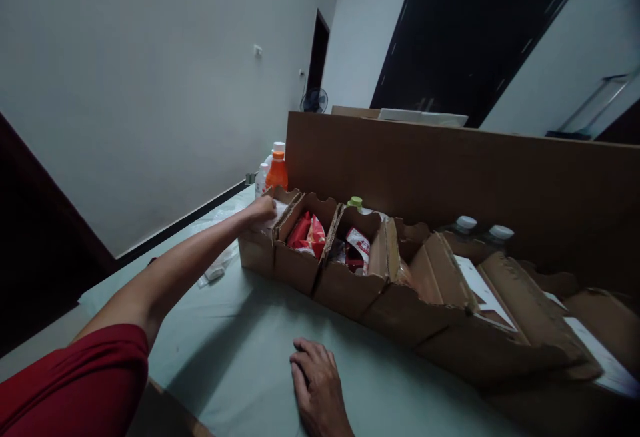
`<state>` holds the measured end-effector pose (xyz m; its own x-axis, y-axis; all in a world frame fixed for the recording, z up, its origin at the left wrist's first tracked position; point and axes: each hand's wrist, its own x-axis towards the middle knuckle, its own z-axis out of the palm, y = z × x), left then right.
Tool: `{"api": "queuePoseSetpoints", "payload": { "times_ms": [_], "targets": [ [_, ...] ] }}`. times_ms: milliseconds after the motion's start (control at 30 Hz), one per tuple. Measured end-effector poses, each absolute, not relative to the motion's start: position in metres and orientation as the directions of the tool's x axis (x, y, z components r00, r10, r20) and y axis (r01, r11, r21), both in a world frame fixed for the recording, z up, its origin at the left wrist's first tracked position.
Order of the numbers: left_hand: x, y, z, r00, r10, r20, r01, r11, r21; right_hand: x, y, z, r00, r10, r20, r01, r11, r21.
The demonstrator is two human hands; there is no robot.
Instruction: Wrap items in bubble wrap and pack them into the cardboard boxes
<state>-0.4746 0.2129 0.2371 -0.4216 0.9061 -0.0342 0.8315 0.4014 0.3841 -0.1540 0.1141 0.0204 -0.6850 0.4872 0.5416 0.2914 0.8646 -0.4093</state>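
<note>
My left hand [262, 210] reaches out to the leftmost cardboard box [258, 255], its fingers curled down at the opening. A white, plastic-looking item [280, 209] shows beside the knuckles; what the fingers grip is hidden. My right hand [319, 384] lies on the pale green cloth [240, 350], fingers loosely bent and slightly apart, holding nothing. Red snack packets [309, 234] lie in the second box [295, 268]. The third box [350, 288] holds a white-and-red packet [359, 246].
More cardboard boxes [500, 344] continue to the right, some with white sheets. Behind the row stand an orange bottle [277, 172], white-capped bottles [466, 224] and a tall cardboard panel [450, 170]. Clear plastic wrapping [218, 267] lies left of the boxes.
</note>
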Motion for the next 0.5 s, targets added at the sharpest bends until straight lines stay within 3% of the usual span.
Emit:
{"api": "queuePoseSetpoints", "payload": {
  "times_ms": [233,367,500],
  "targets": [
    [-0.532,0.153,0.295,-0.606,0.765,0.218,0.709,0.396,0.583,-0.155,0.122,0.018,-0.696,0.442,0.565,0.275,0.892,-0.359],
    [-0.570,0.104,0.292,-0.689,0.675,0.263,0.674,0.463,0.576,-0.153,0.131,0.012,-0.727,0.395,0.561,0.271,0.916,-0.295],
    [-0.593,0.076,0.260,-0.729,0.660,0.184,0.645,0.570,0.509,-0.150,0.140,0.006,-0.773,0.338,0.537,0.263,0.941,-0.214]
  ]
}}
